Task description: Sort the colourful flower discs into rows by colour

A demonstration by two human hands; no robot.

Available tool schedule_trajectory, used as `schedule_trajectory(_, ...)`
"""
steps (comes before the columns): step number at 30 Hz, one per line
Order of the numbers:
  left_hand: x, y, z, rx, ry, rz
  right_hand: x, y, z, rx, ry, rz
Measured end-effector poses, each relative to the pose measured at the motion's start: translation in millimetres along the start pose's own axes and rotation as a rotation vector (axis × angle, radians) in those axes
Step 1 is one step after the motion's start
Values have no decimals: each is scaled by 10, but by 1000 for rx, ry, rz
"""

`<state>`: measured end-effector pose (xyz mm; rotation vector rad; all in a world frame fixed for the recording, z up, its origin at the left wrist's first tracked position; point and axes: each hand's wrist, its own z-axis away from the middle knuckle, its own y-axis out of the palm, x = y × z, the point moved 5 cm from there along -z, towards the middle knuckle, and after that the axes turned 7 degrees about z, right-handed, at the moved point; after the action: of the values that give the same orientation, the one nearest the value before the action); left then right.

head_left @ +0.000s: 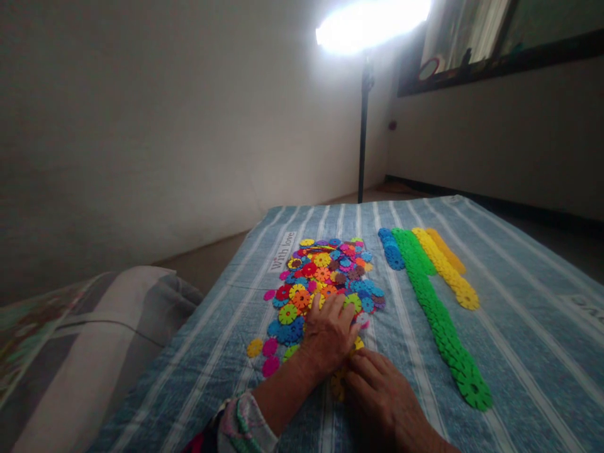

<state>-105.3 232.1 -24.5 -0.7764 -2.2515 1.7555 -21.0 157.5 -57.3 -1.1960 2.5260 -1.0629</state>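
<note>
Sorted rows (438,314) lie right of centre; mixed pile (325,270) unsorted. Left hand (330,333) flat on it, holding nothing; right hand (384,393) grip unclear.

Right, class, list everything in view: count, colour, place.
loose discs: many, mixed colours, heaped mid-sheet
blue row: one, blue, right of the heap
green row: one, green, longest, beside blue
yellow row: one, yellow, right of green
orange row: one, orange, farthest right
sheet: one, blue striped, under everything
pillow: one, grey and white, left
lamp: one, black stand, far end, lit
left hand: one, resting on the heap
right hand: one, on the sheet near the heap
</note>
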Motion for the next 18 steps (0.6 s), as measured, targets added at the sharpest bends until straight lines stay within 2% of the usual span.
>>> schedule_trajectory(9,-125,24,38,26,58,4,-5,-4,63,-60,81,-37)
schedule_trajectory(15,-118,5,44,-12,66,34,-22,-189,-28,-64,-10,-53)
schedule_trajectory(18,-64,-10,27,-51,37,39,-30,-204,-39,-60,-25,-58)
